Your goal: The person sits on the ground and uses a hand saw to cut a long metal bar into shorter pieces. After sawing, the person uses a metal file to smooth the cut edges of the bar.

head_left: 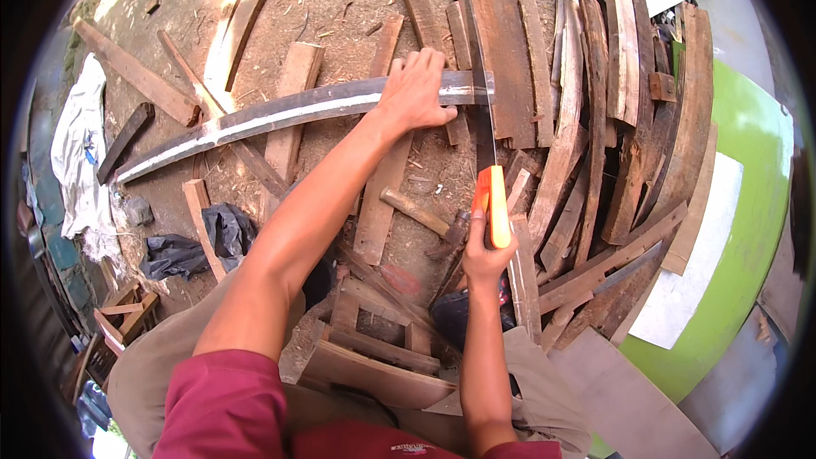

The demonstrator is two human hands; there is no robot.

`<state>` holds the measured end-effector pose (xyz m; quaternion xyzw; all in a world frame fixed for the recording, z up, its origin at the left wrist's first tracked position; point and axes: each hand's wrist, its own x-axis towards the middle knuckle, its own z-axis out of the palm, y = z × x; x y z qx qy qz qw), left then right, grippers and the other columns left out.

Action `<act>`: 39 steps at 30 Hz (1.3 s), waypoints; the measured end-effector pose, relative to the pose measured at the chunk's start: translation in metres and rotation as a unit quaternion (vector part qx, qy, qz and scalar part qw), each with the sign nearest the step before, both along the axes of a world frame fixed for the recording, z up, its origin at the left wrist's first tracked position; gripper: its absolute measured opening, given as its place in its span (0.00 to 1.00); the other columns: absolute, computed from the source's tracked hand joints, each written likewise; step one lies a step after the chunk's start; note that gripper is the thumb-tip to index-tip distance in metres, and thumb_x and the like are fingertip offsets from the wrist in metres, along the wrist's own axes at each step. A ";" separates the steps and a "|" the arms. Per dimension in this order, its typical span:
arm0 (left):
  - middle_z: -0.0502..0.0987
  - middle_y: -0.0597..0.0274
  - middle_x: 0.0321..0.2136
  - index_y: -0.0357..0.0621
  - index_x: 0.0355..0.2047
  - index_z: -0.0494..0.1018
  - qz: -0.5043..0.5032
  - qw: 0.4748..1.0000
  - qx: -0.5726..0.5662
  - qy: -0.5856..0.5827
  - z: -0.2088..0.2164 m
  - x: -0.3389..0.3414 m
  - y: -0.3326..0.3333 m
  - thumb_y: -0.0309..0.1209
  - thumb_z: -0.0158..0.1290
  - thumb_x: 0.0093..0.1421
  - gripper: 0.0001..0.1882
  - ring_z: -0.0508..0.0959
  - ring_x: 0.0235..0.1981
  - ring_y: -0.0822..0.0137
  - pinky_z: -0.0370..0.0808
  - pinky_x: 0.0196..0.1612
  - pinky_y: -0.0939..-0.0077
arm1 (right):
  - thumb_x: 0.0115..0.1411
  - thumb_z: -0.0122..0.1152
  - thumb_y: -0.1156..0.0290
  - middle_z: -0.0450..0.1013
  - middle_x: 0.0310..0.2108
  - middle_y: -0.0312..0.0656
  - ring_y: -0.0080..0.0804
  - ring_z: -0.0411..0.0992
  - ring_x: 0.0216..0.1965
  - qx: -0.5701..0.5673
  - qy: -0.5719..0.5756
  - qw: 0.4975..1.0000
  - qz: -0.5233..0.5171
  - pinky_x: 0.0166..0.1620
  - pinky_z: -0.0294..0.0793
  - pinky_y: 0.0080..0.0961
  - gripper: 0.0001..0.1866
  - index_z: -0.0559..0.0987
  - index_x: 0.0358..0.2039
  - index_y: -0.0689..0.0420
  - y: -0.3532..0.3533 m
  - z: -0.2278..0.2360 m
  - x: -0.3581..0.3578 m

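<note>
A long dark wooden plank [297, 114] with a white-streaked edge stretches from the left to the centre, resting across other boards. My left hand [414, 92] is closed over it near its right end. A handsaw [495, 200] with an orange handle is gripped in my right hand [490, 255], nearer to me. Its blade points away from me and crosses the plank just right of my left hand, seemingly touching it. How deep the teeth sit in the wood I cannot tell.
A wooden-handled hammer [415, 211] lies between my feet, beyond a small wooden frame [382, 348]. Stacked rough boards [595, 76] fill the right side, beside a green panel [748, 136]. On the left are a white cloth [83, 149] and black plastic [229, 234].
</note>
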<state>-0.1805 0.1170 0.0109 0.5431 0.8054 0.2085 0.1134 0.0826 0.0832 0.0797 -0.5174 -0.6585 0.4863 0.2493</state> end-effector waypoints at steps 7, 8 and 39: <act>0.82 0.39 0.35 0.35 0.36 0.78 0.176 0.980 -0.082 -0.046 -0.014 0.001 0.022 0.55 0.42 0.70 0.31 0.82 0.42 0.44 0.74 0.50 0.51 | 0.61 0.63 0.78 0.72 0.18 0.36 0.17 0.68 0.20 0.003 0.029 0.999 0.026 0.25 0.67 0.22 0.04 0.81 0.32 0.66 0.015 -0.023 0.012; 0.83 0.39 0.34 0.35 0.37 0.78 0.194 0.973 -0.113 -0.059 -0.012 0.000 0.028 0.55 0.42 0.70 0.31 0.82 0.41 0.44 0.75 0.49 0.51 | 0.61 0.63 0.78 0.72 0.18 0.36 0.18 0.69 0.20 0.007 0.024 0.999 0.044 0.25 0.67 0.23 0.04 0.81 0.32 0.66 0.017 -0.027 0.017; 0.84 0.44 0.39 0.40 0.37 0.85 0.192 0.941 -0.256 -0.109 -0.001 -0.013 0.040 0.53 0.41 0.66 0.31 0.84 0.44 0.48 0.80 0.49 0.56 | 0.62 0.62 0.80 0.68 0.14 0.34 0.23 0.66 0.16 0.094 -0.026 0.992 0.083 0.22 0.64 0.23 0.11 0.75 0.21 0.62 -0.005 -0.050 0.051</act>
